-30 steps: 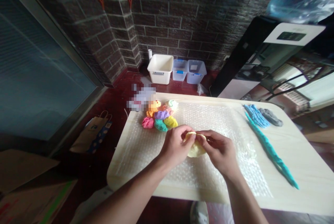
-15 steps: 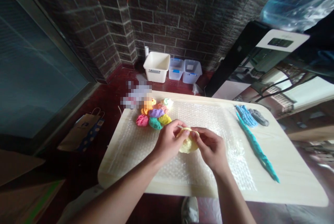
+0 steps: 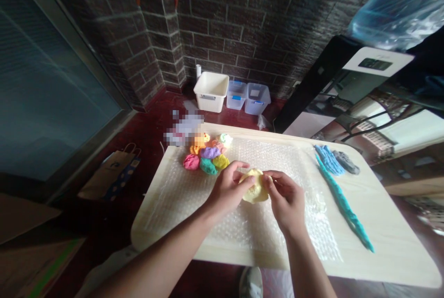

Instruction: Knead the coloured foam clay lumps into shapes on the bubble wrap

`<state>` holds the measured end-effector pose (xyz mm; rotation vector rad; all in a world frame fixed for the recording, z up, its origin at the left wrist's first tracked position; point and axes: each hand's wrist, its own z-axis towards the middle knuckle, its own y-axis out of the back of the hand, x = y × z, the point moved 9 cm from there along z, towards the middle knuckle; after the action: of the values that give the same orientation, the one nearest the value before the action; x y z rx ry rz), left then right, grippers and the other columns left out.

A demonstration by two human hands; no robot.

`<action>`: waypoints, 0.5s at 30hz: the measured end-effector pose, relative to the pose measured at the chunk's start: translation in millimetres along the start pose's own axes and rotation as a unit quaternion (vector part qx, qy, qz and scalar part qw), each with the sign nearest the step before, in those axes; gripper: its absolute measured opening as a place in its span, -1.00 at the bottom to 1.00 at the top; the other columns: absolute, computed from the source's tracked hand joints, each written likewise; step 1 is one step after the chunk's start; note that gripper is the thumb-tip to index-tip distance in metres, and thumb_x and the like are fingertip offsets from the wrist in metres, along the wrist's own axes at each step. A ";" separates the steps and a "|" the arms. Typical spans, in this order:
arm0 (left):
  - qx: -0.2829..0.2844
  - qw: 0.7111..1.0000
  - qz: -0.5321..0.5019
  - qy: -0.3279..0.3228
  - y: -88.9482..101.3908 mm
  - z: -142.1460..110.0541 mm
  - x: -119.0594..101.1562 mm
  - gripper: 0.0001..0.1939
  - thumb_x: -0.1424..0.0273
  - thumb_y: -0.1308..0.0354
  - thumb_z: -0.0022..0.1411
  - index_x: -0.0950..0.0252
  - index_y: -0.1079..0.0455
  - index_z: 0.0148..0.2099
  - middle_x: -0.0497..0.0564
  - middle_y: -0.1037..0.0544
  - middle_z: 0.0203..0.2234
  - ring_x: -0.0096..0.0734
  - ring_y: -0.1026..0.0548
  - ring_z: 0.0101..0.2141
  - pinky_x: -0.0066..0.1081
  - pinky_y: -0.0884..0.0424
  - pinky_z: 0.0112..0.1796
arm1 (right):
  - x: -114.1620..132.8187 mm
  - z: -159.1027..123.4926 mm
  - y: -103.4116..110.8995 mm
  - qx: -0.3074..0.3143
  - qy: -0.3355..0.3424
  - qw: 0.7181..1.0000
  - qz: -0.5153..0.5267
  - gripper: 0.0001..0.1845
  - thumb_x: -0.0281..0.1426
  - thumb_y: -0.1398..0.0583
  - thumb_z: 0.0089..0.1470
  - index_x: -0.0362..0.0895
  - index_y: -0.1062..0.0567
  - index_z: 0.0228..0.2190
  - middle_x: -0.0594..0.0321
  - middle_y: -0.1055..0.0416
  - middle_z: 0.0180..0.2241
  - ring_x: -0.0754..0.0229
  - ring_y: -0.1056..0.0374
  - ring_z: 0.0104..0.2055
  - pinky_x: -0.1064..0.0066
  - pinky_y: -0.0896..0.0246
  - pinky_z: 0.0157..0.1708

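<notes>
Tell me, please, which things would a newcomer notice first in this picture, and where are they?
The eye would probably fall first on the pale yellow piece held between the left hand and the right hand, above the bubble wrap. Next come the bright, colourful lumps clustered near the far left corner of the table. A long turquoise strip stands out on its right side.

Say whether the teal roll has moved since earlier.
No. Against the table, the teal roll keeps its place, its far end beside the blue bundle.
</notes>
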<state>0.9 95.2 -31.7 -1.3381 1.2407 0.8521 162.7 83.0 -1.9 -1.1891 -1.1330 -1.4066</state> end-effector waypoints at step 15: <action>0.011 0.987 0.146 -0.066 0.3 -1.2 -12.5 -0.87 0.38 -0.22 0.29 0.31 -0.57 -0.23 0.02 -0.65 -0.33 -0.32 -0.58 -0.29 -0.42 -0.41 -0.27 | 3.0 -3.4 -13.1 0.080 0.005 0.997 -0.018 -0.69 -0.11 -0.41 0.19 -0.10 -0.72 -0.21 0.08 -0.69 -0.30 0.08 -0.60 -0.35 0.30 -0.56 -0.34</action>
<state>-2.1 96.6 -19.6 -1.0777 1.3565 1.1108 149.1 81.1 -0.2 -1.0514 -1.2402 -1.3203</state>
